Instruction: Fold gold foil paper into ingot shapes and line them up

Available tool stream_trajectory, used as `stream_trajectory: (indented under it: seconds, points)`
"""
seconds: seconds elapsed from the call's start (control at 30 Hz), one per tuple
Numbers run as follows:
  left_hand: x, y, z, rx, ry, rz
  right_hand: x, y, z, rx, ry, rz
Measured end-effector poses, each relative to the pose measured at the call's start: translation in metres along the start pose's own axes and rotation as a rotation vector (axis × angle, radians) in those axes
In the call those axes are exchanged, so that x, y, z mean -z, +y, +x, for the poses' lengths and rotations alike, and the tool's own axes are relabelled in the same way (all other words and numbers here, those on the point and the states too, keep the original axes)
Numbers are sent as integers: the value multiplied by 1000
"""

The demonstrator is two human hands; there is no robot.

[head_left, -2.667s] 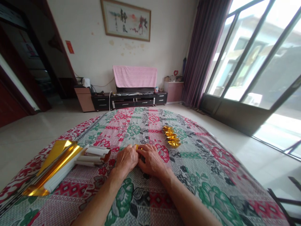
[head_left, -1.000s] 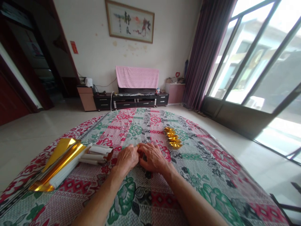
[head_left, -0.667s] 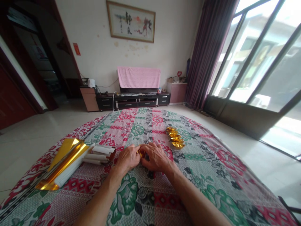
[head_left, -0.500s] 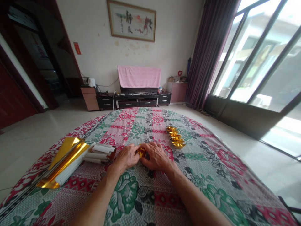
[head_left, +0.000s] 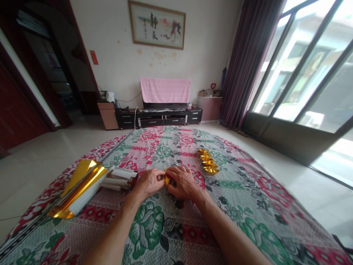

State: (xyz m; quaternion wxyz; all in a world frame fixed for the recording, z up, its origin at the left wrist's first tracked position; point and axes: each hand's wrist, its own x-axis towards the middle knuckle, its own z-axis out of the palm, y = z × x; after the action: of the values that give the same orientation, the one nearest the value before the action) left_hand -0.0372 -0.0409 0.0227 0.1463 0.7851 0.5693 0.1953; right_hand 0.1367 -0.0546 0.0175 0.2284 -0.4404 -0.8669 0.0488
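Between my hands, low over the flowered tablecloth (head_left: 162, 151), is a small piece of gold foil paper (head_left: 167, 179). My left hand (head_left: 150, 181) pinches its left side with thumb and fingers. From the right, my right hand (head_left: 182, 182) grips the same piece, its fingers curled over and covering much of it. To the right, farther back, several folded gold paper ingots (head_left: 208, 161) stand in a row. On the left lie gold foil sheets (head_left: 85, 187), partly curled, showing a white underside. Beside them, nearer my left hand, are several white paper rolls (head_left: 118, 178).
The cloth covers a round table. Beyond it stands a low black cabinet (head_left: 171, 119) under a screen draped with a pink towel (head_left: 165, 90). A framed picture (head_left: 157, 25) hangs above. Purple curtains (head_left: 242, 62) and large windows are at the right, a dark doorway at the left.
The whole view has shifted slightly, so things appear a little farther right. Both hands stay on the gold foil paper, with only small finger movements.
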Motion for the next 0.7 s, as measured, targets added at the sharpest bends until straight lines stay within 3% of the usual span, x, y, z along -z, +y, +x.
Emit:
stream_trajectory:
  seconds: [0.43, 0.7]
  points:
    - [10, 1, -4, 11, -41, -105, 3, -2, 0, -13, -66, -6]
    - [7, 4, -3, -59, -33, -38, 3, -4, 0, 3, -56, -28]
